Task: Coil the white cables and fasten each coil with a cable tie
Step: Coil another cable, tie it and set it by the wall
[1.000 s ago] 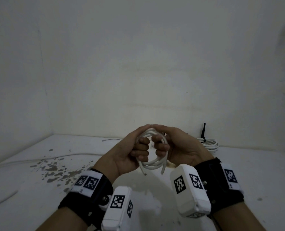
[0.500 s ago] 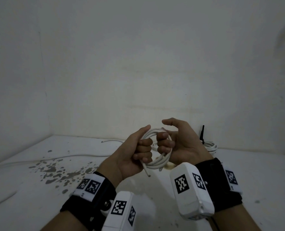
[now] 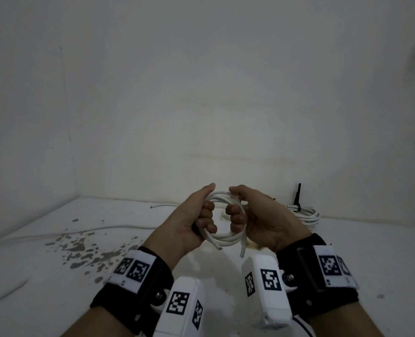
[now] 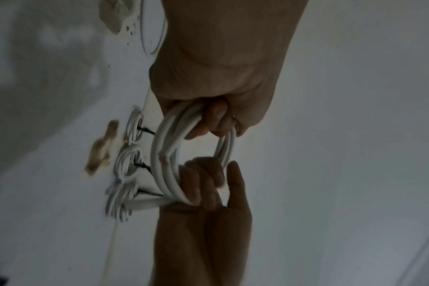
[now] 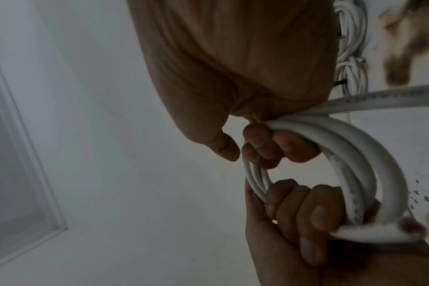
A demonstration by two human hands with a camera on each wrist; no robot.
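now both hands are clenching the white cable coil (image 3: 222, 237) again above the table (image 3: 55, 276), the right hand (image 3: 257, 222) closing its thumb back down and the left hand (image 3: 191, 222) gripping opposite, suggesting the coil is becoming ready for a tie.

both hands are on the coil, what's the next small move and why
Probably let the right hand go and fetch a cable tie, while the left hand holds the loops together. The coil looks fully wound: both cut ends hang loose below it, and no tie is on it yet, unlike the finished coil by the wall with its black tie. No spare tie shows in view.
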